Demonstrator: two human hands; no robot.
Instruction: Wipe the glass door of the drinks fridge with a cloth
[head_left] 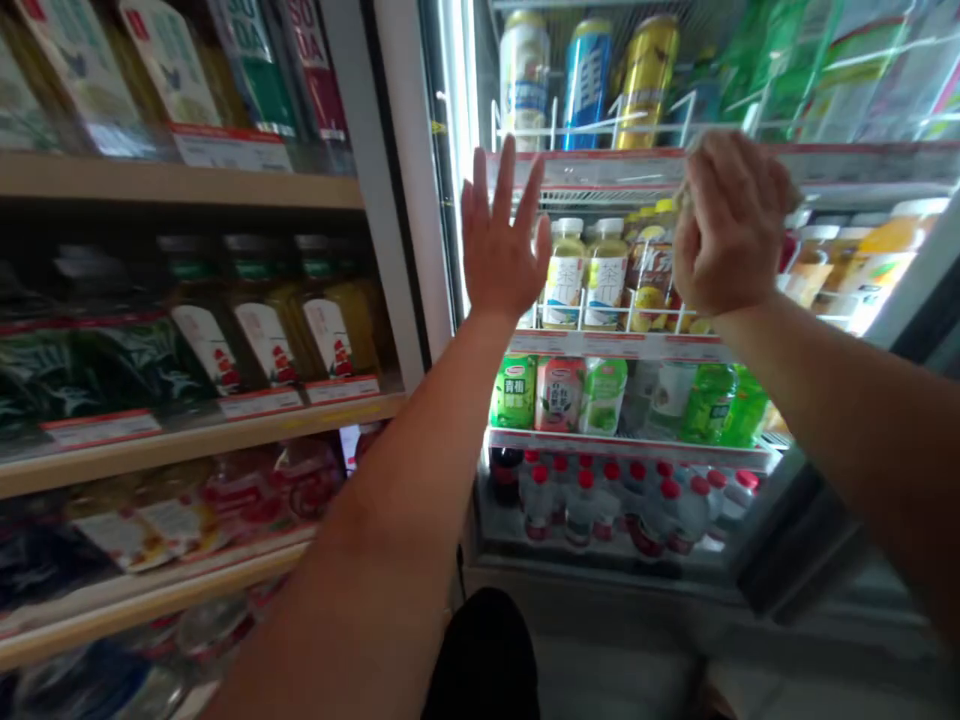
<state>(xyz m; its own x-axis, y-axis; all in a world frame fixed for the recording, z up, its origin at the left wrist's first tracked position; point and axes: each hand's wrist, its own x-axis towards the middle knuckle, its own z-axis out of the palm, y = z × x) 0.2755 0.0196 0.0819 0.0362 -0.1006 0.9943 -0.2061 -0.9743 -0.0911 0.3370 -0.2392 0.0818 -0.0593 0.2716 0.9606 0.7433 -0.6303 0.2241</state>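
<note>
My left hand (504,245) is raised with its fingers spread, in front of the left side of a lit drinks fridge. It holds nothing; whether it touches the shelf edge cannot be told. Closed around a crumpled beige cloth (681,196), my right hand (727,225) is level with the upper shelf's front strip (600,168). Only small edges of the cloth show past the fingers. Between the hands are white-capped tea bottles (568,275) and yellow-capped bottles (652,265) behind a white wire rail (637,318).
Tall cans (589,80) fill the top fridge shelf. Lower down are green bottles (709,400), a pink-labelled bottle (559,393) and several red-capped bottles (581,505). Left of the fridge frame (397,190) stand wooden shelves (187,185) of bottles. A dark-clothed knee (487,655) is below.
</note>
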